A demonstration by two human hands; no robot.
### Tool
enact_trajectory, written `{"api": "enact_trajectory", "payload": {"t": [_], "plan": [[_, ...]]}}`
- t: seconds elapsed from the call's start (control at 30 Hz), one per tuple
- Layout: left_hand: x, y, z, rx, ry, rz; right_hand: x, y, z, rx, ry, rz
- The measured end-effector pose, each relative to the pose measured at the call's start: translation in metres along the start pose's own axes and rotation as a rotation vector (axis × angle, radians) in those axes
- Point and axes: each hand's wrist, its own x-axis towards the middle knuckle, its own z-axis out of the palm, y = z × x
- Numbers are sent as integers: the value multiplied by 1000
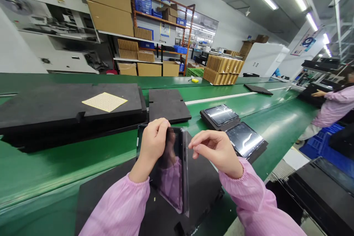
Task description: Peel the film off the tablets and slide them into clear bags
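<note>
1. Green table (55, 169) runs across the scene, long axis toward far right. Black foam board (94, 191) on its near side.
2. Left on table: thick stack of black foam slabs (41, 107), pale dotted sheet (105, 102) on top. Smaller black foam piece (168, 107) just right of it.
3. Right: two screens (245, 139), face up on dark pads.
4. Far side of table: upright cardboard dividers (223, 70). Room behind: orange-framed rack (163, 14) with blue bins, large cartons (109, 0), strip lights overhead. Co-worker in pink sleeves (339, 101), far right.
5. Tablet (171, 177) stands tilted on edge above the near foam board, clear film along its right side.
6. Left hand (155, 138): grip closed over tablet's top edge.
7. Right hand (212, 149): just right of tablet, fingers curled, thumb near index; cannot tell whether this grip holds anything.
</note>
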Motion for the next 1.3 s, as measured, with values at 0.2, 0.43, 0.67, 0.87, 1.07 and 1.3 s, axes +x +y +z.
{"api": "enact_trajectory", "payload": {"t": [0.2, 0.43, 0.67, 0.87, 1.07, 1.3], "plan": [[-2, 1, 7, 62, -26, 20, -7, 4, -3, -183, 55, -87], [-4, 0, 11, 71, -59, 31, -7, 7, -5, -211, 23, -64], [-4, 0, 13, 66, -66, 21, -3, 5, -3, -226, 63, -70], [-4, 0, 11, 65, -67, 24, -4, 4, 0, -234, 88, -108], [-4, 1, 12, 66, -70, 23, -4, 4, 2, -230, 116, -131], [-3, 0, 11, 66, -64, 21, -4, 6, 3, -193, 127, -142]]}}
